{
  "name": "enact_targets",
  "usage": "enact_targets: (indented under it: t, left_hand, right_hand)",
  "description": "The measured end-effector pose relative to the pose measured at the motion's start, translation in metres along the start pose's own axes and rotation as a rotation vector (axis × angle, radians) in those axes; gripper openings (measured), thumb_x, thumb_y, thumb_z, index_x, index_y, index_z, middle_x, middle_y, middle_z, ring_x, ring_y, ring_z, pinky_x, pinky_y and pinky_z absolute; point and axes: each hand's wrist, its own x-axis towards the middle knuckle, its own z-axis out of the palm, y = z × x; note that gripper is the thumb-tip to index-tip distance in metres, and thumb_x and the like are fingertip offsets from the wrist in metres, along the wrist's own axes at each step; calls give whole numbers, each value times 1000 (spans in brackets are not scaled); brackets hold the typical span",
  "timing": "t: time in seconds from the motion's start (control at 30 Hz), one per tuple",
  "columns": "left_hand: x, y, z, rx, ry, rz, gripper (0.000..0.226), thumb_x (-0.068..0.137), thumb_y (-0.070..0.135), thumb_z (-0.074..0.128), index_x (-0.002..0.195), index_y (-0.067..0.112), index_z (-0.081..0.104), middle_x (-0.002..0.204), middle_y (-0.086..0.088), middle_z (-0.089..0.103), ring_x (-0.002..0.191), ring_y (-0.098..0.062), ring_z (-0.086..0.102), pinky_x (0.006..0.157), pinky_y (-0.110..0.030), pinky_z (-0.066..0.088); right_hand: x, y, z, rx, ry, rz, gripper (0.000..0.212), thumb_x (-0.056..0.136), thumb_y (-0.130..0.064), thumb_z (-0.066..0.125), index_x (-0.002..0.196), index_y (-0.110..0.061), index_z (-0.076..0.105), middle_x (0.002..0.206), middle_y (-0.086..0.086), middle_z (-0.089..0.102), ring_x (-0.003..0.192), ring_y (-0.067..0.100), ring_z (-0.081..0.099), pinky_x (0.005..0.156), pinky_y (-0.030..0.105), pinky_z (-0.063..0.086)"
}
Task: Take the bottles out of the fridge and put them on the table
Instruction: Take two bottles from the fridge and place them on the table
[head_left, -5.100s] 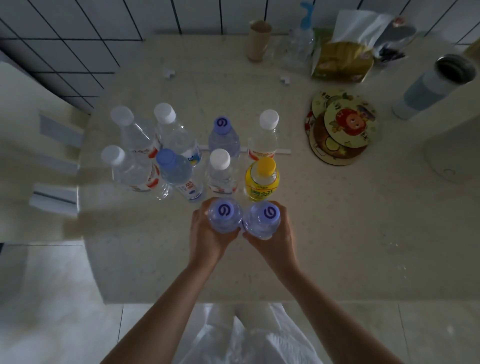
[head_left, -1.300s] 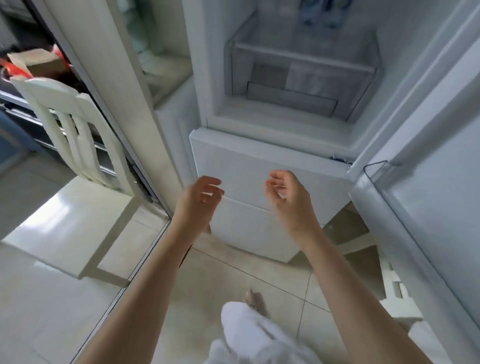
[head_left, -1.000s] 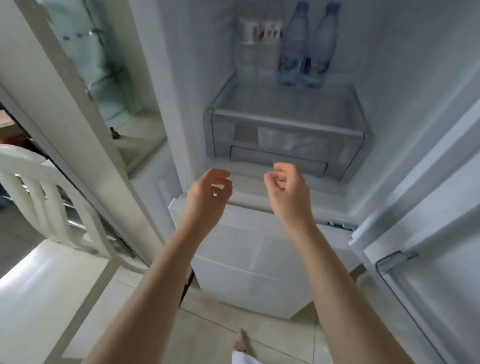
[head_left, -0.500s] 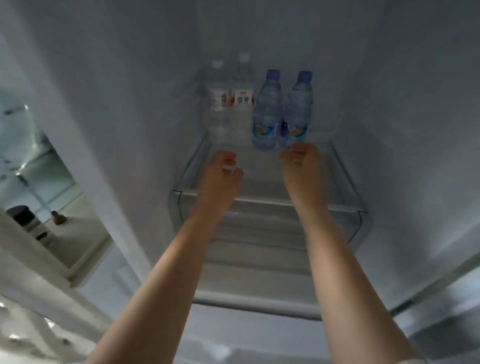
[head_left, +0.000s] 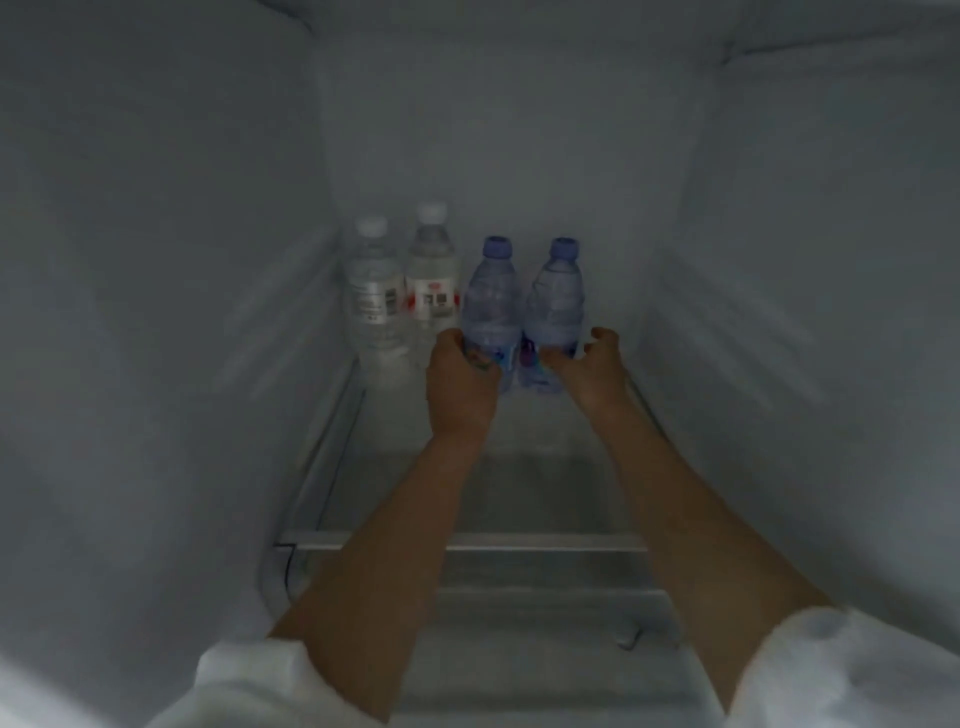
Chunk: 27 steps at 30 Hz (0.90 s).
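Both hands reach the two blue bottles at the back of the fridge shelf.

We see four bottles upright in a row along the back edge of the glass shelf (head_left: 467, 499), inside the fridge (head_left: 156, 312): two clear white-capped bottles (head_left: 402, 291) toward the back left corner, then the left blue bottle (head_left: 491, 301) and the right blue bottle (head_left: 556, 299), side by side and touching. Our left hand (head_left: 460, 384) wraps its fingers round the lower part of the left blue bottle, grasping it. Our right hand (head_left: 589, 371) has its fingers spread and bent at the base of the right blue bottle, touching its label but not closed round it. White sleeves (head_left: 841, 670) show at the bottom corners.
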Motion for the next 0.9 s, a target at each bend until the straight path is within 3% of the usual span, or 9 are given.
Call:
enact_targets:
  t: [0.1, 0.2, 0.3, 0.33, 0.5, 0.63, 0.73, 0.83, 0.9]
  left_hand:
    - [1, -7, 13, 26, 49, 21, 29, 78, 7, 70, 103, -1, 57, 100, -19, 64, 91, -31, 63, 77, -44, 54]
    - [2, -6, 22, 29, 44, 40, 42, 78, 9, 75, 115, 0, 56, 109, -20, 64, 100, -31, 63, 82, -41, 54]
    - [5, -2, 28, 4, 25, 62, 54, 80, 12, 76, 127, 0, 51, 118, -20, 63, 107, -30, 62, 85, -28, 49]
    - [8, -2, 30, -4, 10, 66, 58, 80, 12, 76, 130, 0, 49, 120, -20, 62, 109, -30, 61, 85, -26, 47]
    - [18, -7, 36, -24, -60, 72, 69, 81, 13, 76, 136, -2, 38, 127, -20, 57, 114, -31, 58, 95, -41, 50]
    - [23, -10, 42, -57, -56, 42, 68, 75, 15, 81, 129, 0, 42, 122, -19, 59, 109, -30, 61, 87, -30, 49]
    - [19, -12, 44, -51, -46, 64, 65, 66, 17, 86, 113, 2, 45, 108, -19, 61, 95, -31, 64, 76, -33, 53]
    - [5, -9, 41, -66, -64, 95, 69, 57, 23, 86, 108, 2, 45, 105, -19, 57, 91, -30, 62, 73, -34, 52]
    - [-7, -7, 37, -78, -89, 117, 71, 53, 32, 81, 109, 1, 50, 104, -18, 57, 93, -28, 60, 75, -32, 51]
  right_hand:
    - [10, 9, 3, 23, -42, 1, 85, 83, -21, 73, 145, 2, 19, 137, 15, 47, 121, 28, 51, 88, 25, 37]
    - [17, 8, 4, 91, -87, -50, 87, 62, -33, 81, 129, 6, 42, 104, 9, 58, 92, 16, 60, 76, 21, 46]
    - [34, 15, 7, 85, -144, -177, 39, 62, -13, 80, 90, 8, 61, 72, 10, 62, 58, 4, 58, 54, 17, 47]
    - [37, 16, 7, 70, -143, -187, 35, 63, -13, 80, 83, 9, 62, 70, 11, 62, 56, 6, 57, 53, 19, 47]
    - [42, 28, 4, 11, -104, -153, 77, 49, -52, 80, 97, 5, 61, 89, 14, 66, 75, 20, 62, 63, 28, 49]
    - [16, 16, -11, 22, -36, -148, 56, 57, -31, 83, 85, 11, 60, 76, 11, 65, 64, 10, 61, 53, 26, 49]
    - [0, 15, -19, 40, -18, -176, 30, 68, -11, 82, 65, -13, 52, 62, -11, 56, 52, -5, 50, 46, 10, 42]
    - [-7, 24, -23, 75, 33, -201, 27, 62, -17, 83, 64, -9, 57, 61, 0, 59, 53, 1, 53, 47, 17, 43]
    - [-13, 31, -25, 81, 64, -190, 56, 53, -31, 85, 87, 5, 59, 76, 9, 63, 65, 9, 59, 57, 22, 47]
